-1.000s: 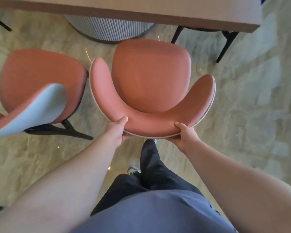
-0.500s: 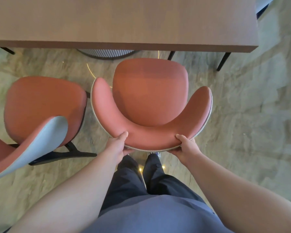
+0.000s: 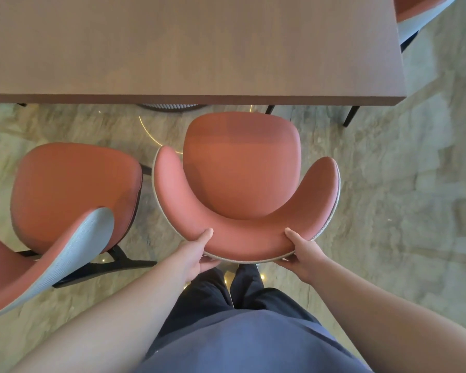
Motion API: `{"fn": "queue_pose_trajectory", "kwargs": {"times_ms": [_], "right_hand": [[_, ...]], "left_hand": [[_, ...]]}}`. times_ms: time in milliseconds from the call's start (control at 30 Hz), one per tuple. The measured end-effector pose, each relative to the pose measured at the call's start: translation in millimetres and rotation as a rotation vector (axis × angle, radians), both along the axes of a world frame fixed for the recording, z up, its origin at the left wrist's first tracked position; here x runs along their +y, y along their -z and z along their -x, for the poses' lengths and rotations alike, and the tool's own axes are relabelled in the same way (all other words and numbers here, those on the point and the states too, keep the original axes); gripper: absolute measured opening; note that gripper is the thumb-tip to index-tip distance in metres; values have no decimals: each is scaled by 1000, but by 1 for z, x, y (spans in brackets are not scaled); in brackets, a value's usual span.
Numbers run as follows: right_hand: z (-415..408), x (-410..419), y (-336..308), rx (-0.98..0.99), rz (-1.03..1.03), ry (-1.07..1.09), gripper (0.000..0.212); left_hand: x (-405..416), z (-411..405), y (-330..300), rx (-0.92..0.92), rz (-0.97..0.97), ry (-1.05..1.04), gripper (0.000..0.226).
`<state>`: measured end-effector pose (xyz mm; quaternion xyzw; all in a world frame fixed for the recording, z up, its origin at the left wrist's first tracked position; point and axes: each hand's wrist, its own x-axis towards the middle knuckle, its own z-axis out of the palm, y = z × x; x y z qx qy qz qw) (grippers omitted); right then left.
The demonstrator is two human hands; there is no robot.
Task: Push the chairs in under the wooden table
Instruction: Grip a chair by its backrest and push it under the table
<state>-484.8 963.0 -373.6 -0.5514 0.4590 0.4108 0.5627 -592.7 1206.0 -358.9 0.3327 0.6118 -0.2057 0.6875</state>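
A terracotta chair (image 3: 242, 168) with a curved backrest stands in front of me, its seat's front edge just short of the wooden table (image 3: 189, 49). My left hand (image 3: 197, 251) grips the backrest at its left rear, thumb on top. My right hand (image 3: 301, 251) grips the backrest at its right rear in the same way. A second terracotta chair (image 3: 73, 189) with a grey-backed backrest stands to the left, turned at an angle and farther from the table.
A ribbed grey table base (image 3: 172, 106) and dark chair legs (image 3: 351, 115) show under the table's near edge. Another chair (image 3: 417, 12) stands at the table's far right end. The floor (image 3: 401, 211) is polished stone. My dark trousers are below the chair.
The table's near edge has come lower in view and the held chair's seat is nearer to it. Both hands keep the same grip on the backrest.
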Motion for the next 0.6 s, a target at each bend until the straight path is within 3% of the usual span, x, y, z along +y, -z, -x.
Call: {"fn": "queue_pose_trajectory", "kwargs": {"times_ms": [100, 200, 400, 600], "right_hand": [[-7, -9, -11, -5, 26, -103, 29], [-10, -27, -21, -47, 55, -247, 31], [-29, -29, -22, -235, 252, -302, 70], [-51, -4, 3, -383, 537, -356, 79]], "left_hand": [[19, 5, -12, 29, -1, 303, 54], [48, 10, -18, 7, -107, 461, 72], [82, -2, -11, 21, -361, 403, 96], [69, -45, 10, 145, -801, 386, 82]]}}
